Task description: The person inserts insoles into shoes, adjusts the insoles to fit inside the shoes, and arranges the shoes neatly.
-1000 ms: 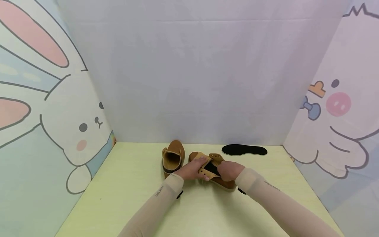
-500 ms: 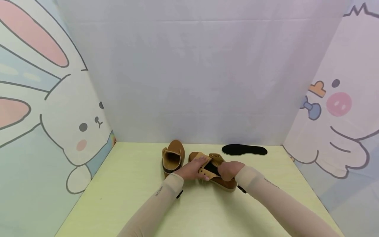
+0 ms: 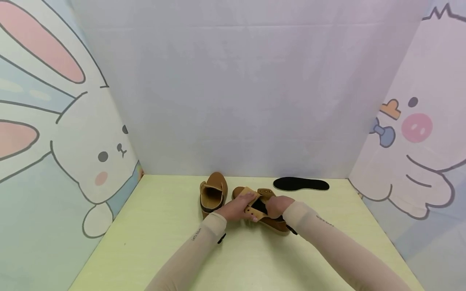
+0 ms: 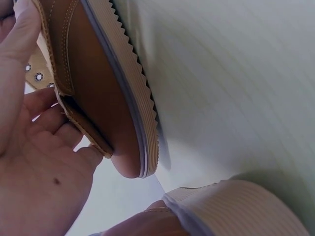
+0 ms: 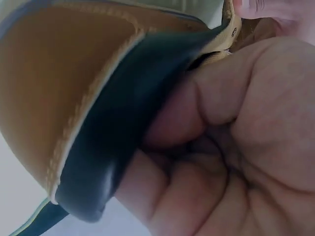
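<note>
Where right hand (image 3: 278, 205) meets brown shoe (image 3: 273, 224), fingers (image 5: 184, 115) partly hidden, hold unclear.

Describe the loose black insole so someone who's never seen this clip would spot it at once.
Follow the pale yellow table back to where it meets the plain whitish backdrop. Near that edge, right of centre and beyond the held brown shoe, lies the insole. Unlike that shoe and its mate, it is flat and black.

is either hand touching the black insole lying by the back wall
No, that black insole lies apart on the table, while the left hand and right hand are both at one brown shoe.
</note>
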